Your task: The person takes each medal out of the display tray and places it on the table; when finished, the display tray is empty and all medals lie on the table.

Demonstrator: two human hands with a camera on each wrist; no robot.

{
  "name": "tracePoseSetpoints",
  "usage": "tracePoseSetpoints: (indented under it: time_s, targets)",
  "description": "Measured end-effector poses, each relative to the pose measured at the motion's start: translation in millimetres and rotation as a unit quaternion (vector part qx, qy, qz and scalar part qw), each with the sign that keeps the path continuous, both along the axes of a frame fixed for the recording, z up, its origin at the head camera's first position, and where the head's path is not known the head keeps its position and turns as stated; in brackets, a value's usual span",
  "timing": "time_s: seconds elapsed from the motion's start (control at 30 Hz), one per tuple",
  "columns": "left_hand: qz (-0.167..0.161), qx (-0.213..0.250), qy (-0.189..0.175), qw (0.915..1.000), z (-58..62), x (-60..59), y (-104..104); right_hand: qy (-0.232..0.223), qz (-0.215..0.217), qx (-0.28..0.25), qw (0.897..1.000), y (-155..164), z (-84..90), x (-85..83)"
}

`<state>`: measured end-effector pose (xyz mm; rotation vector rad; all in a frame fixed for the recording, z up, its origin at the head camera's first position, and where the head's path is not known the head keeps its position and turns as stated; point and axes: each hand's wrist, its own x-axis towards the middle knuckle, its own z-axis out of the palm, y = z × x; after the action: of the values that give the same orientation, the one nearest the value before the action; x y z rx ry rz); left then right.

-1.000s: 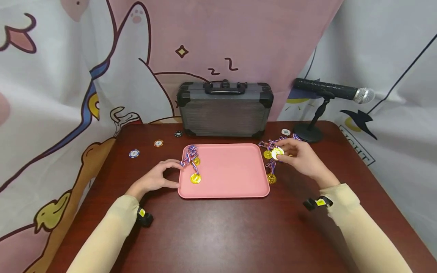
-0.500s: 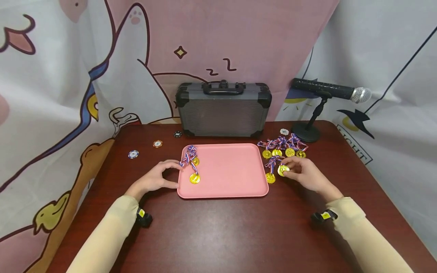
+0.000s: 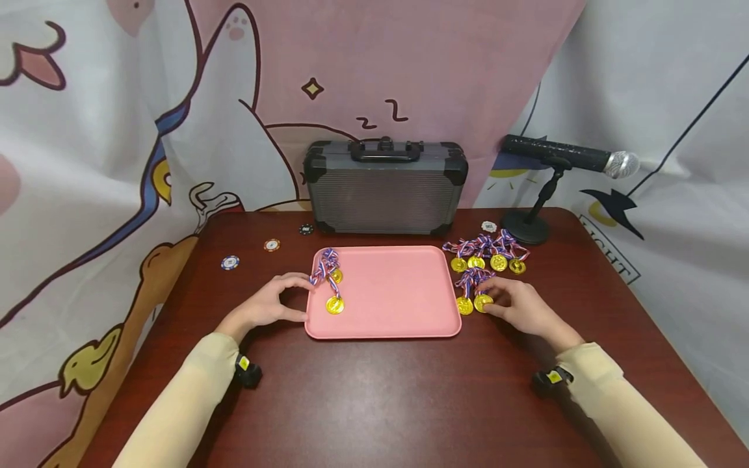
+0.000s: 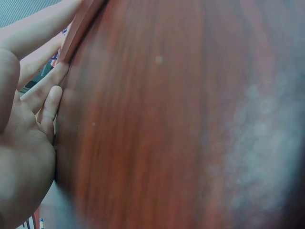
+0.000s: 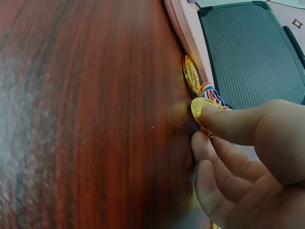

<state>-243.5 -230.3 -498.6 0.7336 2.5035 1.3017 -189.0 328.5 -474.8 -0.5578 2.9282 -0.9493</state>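
Note:
My right hand (image 3: 517, 304) pinches a gold medal (image 5: 204, 113), thumb on its face, low over the table just right of the tray. This medal's striped ribbon trails away behind the fingers. Beside it lies another gold medal (image 3: 464, 306) with a red, white and blue ribbon, close to the pink tray (image 3: 398, 292). My left hand (image 3: 270, 301) rests at the tray's left edge, thumb and fingers spread apart and fingertips right at the rim. Two medals lie inside the tray on the left, the nearer medal (image 3: 335, 305) flat and its ribbon bunched behind.
Several more medals (image 3: 499, 262) lie in a row behind my right hand. A grey case (image 3: 386, 198) stands behind the tray, with a microphone (image 3: 564, 156) on a stand to its right. Poker chips (image 3: 272, 245) lie at the back left; a white chip (image 3: 488, 226) lies at the back right.
My right hand has moved nearer and slightly left from the row of medals, bringing one medal down beside the medal near the tray. The left hand stays at the tray's edge.

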Motion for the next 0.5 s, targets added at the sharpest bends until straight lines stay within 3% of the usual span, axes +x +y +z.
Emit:
tracePoseSetpoints:
  time_s: [0.4,0.5]
  targets:
    - [-0.008,0.008,0.003,0.9999,-1.5,-1.7,1,-0.003,0.004,0.038,0.999,-3,10.8,5.6]
    - [-0.008,0.005,0.007,0.9999,-0.8,-0.8,0,0.014,-0.003,0.051,0.999,-4,17.3,4.3]
